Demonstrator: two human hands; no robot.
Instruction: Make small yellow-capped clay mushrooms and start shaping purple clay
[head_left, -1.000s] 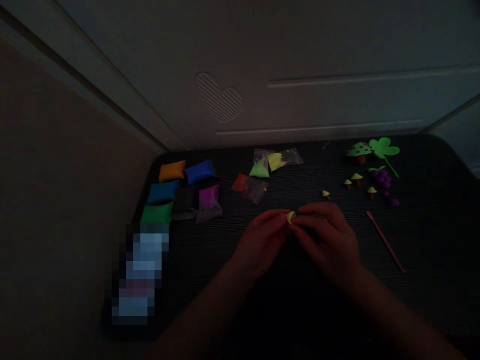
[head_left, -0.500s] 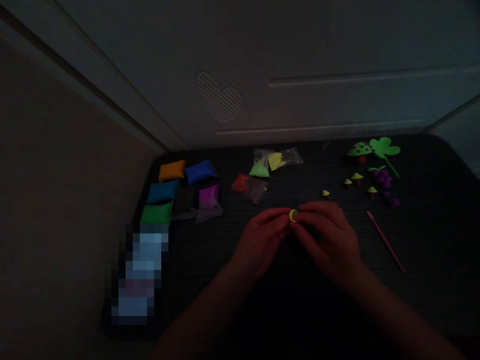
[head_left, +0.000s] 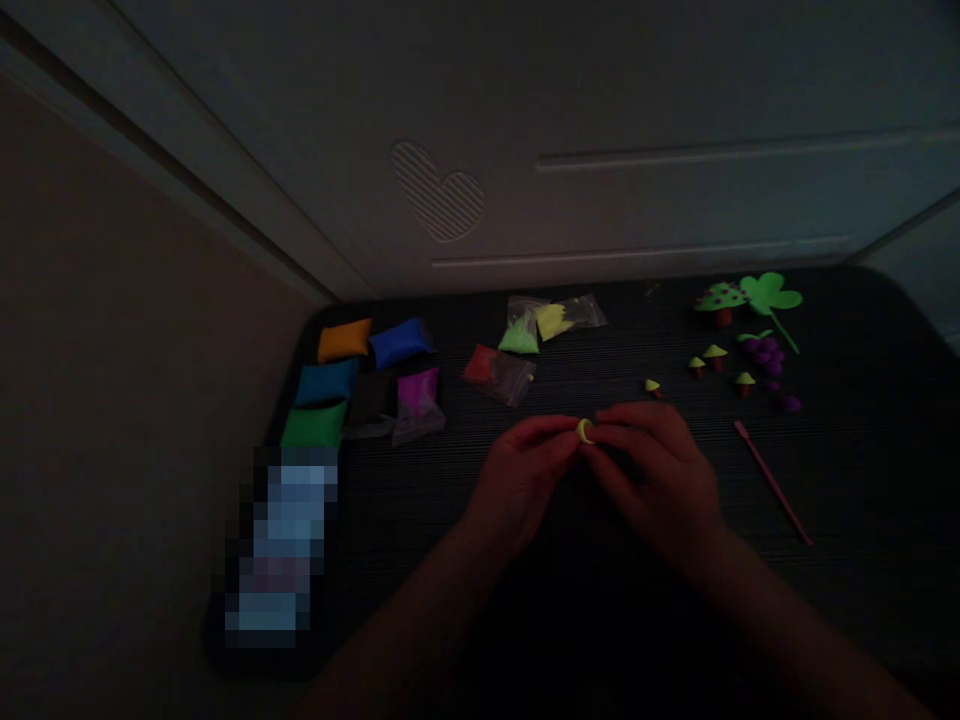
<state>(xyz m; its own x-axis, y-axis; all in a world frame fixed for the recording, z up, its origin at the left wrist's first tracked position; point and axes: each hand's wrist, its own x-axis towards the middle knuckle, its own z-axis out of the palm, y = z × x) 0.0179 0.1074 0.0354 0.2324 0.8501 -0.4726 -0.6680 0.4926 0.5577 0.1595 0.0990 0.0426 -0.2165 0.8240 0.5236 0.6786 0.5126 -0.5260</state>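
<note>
Between my fingertips, above the dark table, is a small clay mushroom (head_left: pixel 584 431) with a yellow cap and a reddish-brown stem. My left hand (head_left: pixel 514 485) pinches the cap from the left. The fingers of my right hand (head_left: pixel 660 475) close on the stem side and partly cover it. Just beyond my right hand, a finished-looking little yellow-capped mushroom (head_left: pixel 652 386) leans on the table. Several similar ones stand farther right, among them one mushroom (head_left: pixel 715 356) near a purple clay grape bunch (head_left: pixel 765 354).
A pink modelling tool (head_left: pixel 772 482) lies right of my hands. Behind it are a green-capped mushroom (head_left: pixel 721 300) and a green clover (head_left: pixel 770 295). Opened bags of red clay (head_left: pixel 481 364), green clay (head_left: pixel 519 335) and yellow clay (head_left: pixel 553 321) lie ahead; several coloured packets, including orange (head_left: pixel 344 341), sit left.
The mushroom's cap has turned very slightly between my fingertips. Both hands keep nearly the same place and hold.
</note>
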